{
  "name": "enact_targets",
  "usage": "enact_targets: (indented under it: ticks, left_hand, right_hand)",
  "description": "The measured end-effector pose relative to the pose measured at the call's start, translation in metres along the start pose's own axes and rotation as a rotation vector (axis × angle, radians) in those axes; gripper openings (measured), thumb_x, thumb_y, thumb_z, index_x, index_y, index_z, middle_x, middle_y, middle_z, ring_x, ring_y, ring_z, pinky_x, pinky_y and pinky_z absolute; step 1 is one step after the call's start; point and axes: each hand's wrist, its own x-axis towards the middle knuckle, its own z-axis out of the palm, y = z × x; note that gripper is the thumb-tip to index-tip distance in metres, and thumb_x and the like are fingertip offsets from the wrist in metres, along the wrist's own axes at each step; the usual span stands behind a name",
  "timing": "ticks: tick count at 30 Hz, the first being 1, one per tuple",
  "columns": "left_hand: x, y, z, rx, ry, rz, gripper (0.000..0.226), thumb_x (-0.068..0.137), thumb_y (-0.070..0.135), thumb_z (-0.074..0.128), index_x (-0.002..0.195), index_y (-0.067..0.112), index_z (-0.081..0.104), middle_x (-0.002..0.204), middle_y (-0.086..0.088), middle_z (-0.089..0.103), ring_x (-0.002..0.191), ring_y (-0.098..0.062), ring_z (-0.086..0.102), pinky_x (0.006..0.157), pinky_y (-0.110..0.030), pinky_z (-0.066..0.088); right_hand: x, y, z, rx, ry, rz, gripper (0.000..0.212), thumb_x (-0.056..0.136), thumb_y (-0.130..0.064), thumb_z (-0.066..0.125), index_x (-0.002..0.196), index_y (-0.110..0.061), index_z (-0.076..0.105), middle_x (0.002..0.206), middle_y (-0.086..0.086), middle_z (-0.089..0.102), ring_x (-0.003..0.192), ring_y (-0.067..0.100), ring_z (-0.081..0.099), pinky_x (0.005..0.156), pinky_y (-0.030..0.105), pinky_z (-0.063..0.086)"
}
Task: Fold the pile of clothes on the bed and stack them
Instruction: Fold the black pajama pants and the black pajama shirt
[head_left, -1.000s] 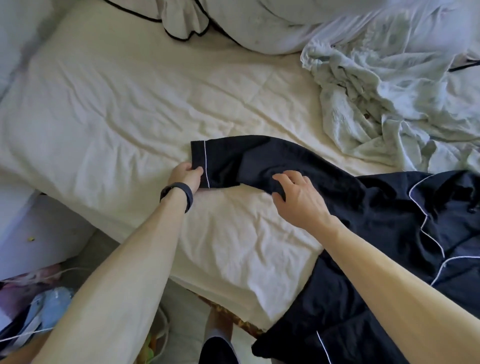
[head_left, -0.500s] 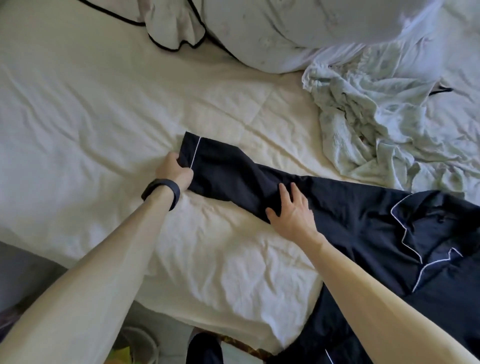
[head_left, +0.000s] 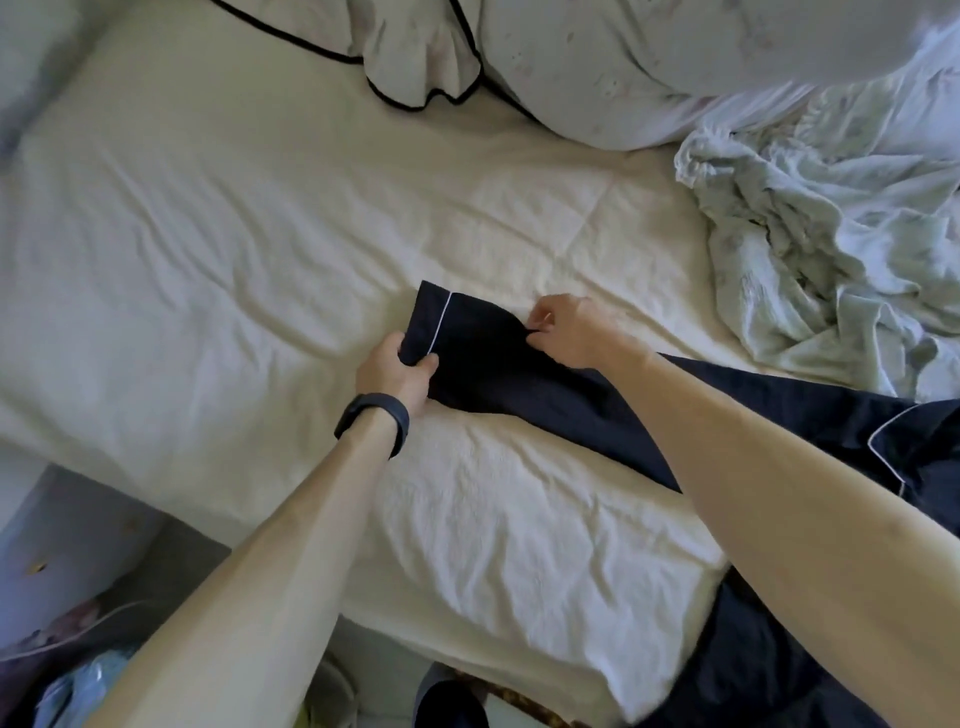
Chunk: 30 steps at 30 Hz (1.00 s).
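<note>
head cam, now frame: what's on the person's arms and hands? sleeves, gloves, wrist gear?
No sleeves or gloves: left arm and right arm are uncovered as far as the frame shows. A dark, smooth wristband circles the left wrist behind the left hand. Right hand and wrist wear nothing; no rings visible.

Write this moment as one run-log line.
left hand: grips sleeve cuff | right hand: pinches sleeve's far edge | dark pajama top: unfolded on bed | pale green garment: crumpled, far right
</note>
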Motion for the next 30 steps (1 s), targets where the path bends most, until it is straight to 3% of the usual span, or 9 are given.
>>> enact_targets:
  ticks: [5,8,11,13,16,18,22,25,30]
  left_hand:
    - [0.002,-0.007,-0.004,-0.072,0.117,0.087,0.013,0.093,0.030,0.066,0.099,0.032,0.055,0.085,0.020,0.060,0.075,0.002,0.057,0.057,-0.015,0.036]
    - [0.005,-0.011,-0.003,-0.082,0.053,0.045,0.022,0.091,0.036,0.068,0.105,0.030,0.052,0.089,0.020,0.059,0.078,0.001,0.056,0.061,-0.017,0.037]
    - [0.008,-0.009,-0.005,-0.074,0.024,0.038,0.023,0.089,0.032,0.070,0.104,0.034,0.052,0.090,0.022,0.059,0.081,0.002,0.056,0.062,-0.018,0.038]
    - [0.002,0.000,-0.004,-0.050,0.044,0.126,0.021,0.091,0.024,0.065,0.102,0.039,0.055,0.087,0.026,0.059,0.082,0.006,0.058,0.063,-0.015,0.039]
    - [-0.027,0.024,0.009,-0.046,-0.005,0.342,0.028,0.093,0.019,0.063,0.103,0.045,0.066,0.092,0.025,0.064,0.085,0.013,0.058,0.070,0.000,0.039]
    - [-0.054,0.045,0.027,0.025,-0.102,0.488,0.031,0.090,0.017,0.066,0.106,0.043,0.073,0.101,0.017,0.062,0.089,0.005,0.057,0.075,0.001,0.038]
    - [-0.128,0.077,0.076,0.115,-0.289,0.739,0.035,0.083,0.011,0.070,0.110,0.034,0.074,0.102,0.011,0.063,0.095,-0.012,0.062,0.079,-0.023,0.050]
    - [-0.195,0.084,0.125,0.234,-0.272,0.901,0.038,0.079,0.016,0.067,0.116,0.027,0.066,0.098,0.007,0.064,0.092,-0.020,0.060,0.076,-0.041,0.052]
    - [-0.302,0.069,0.227,0.484,-0.244,1.020,0.050,0.080,0.030,0.073,0.129,0.029,0.062,0.117,-0.002,0.056,0.104,-0.026,0.055,0.082,-0.039,0.048]
  right_hand:
    - [0.000,-0.012,0.004,0.201,0.468,-0.138,0.014,0.100,-0.019,0.055,0.110,-0.016,0.063,0.111,0.002,0.059,0.093,0.021,0.061,0.074,0.029,0.046]
    - [-0.004,-0.007,0.017,0.109,0.367,-0.054,0.027,0.100,-0.024,0.056,0.126,-0.016,0.058,0.127,0.006,0.053,0.096,0.019,0.057,0.077,0.033,0.049]
    - [-0.010,-0.016,0.024,0.150,0.374,-0.033,0.029,0.100,-0.038,0.055,0.120,-0.017,0.058,0.114,0.001,0.061,0.093,0.019,0.061,0.076,0.034,0.052]
    - [-0.017,-0.027,0.024,0.313,0.245,0.002,0.040,0.097,-0.057,0.053,0.112,-0.021,0.059,0.099,-0.004,0.068,0.088,0.015,0.066,0.077,0.036,0.058]
    - [-0.044,-0.034,0.011,0.788,-0.047,0.135,0.074,0.081,-0.081,0.055,0.126,-0.023,0.059,0.114,-0.001,0.070,0.094,0.018,0.073,0.079,0.042,0.062]
    - [-0.072,-0.018,-0.002,1.008,-0.070,0.166,0.071,0.079,-0.073,0.069,0.122,-0.017,0.066,0.113,0.004,0.074,0.093,0.023,0.076,0.078,0.045,0.063]
    - [-0.155,0.056,-0.023,1.265,0.215,0.204,0.002,0.093,-0.009,0.070,0.093,-0.008,0.069,0.090,0.013,0.074,0.086,0.032,0.076,0.069,0.045,0.063]
    - [-0.249,0.138,-0.021,1.388,0.377,0.266,0.015,0.096,-0.004,0.063,0.089,-0.015,0.071,0.092,0.012,0.075,0.087,0.033,0.075,0.069,0.044,0.061]
    - [-0.405,0.284,0.029,1.593,0.511,0.325,0.011,0.092,-0.006,0.064,0.101,-0.013,0.067,0.104,0.014,0.075,0.089,0.029,0.074,0.068,0.042,0.061]
